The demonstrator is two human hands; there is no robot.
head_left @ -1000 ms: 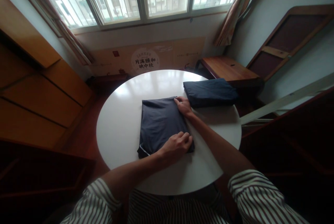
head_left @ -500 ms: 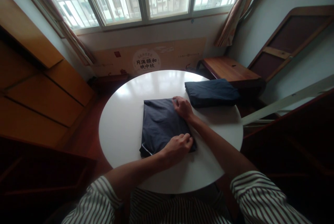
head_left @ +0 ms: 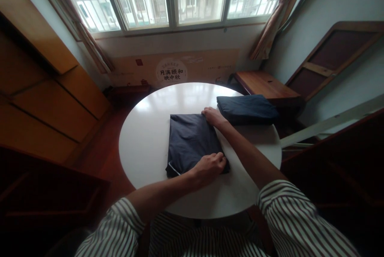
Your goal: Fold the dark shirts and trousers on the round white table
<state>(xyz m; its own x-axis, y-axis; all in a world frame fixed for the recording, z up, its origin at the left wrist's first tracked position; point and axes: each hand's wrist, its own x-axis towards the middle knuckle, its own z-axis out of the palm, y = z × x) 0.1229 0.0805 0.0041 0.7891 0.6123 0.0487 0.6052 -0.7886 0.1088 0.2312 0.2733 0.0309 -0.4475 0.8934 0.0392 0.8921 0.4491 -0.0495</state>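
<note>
Round white tabletop (head_left: pixel 144 137): 1 folded grey cloth (head_left: pixel 192 139), set in from the edges; left hand (head_left: pixel 211 164), grip narrow, pinching its near right corner; right hand (head_left: pixel 214 116), pinching its far right corner; 1 folded navy cloth (head_left: pixel 247 108), far right edge.

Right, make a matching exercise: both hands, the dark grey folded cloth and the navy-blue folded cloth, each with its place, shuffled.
1. Left hand
2. Right hand
3. Dark grey folded cloth
4. Navy-blue folded cloth

A. On the round white table, far right edge
B. By the grey cloth's near right corner
C. Mid-table, touched by both hands
D. By the grey cloth's far right corner

Pairs: 1-B, 2-D, 3-C, 4-A
</note>
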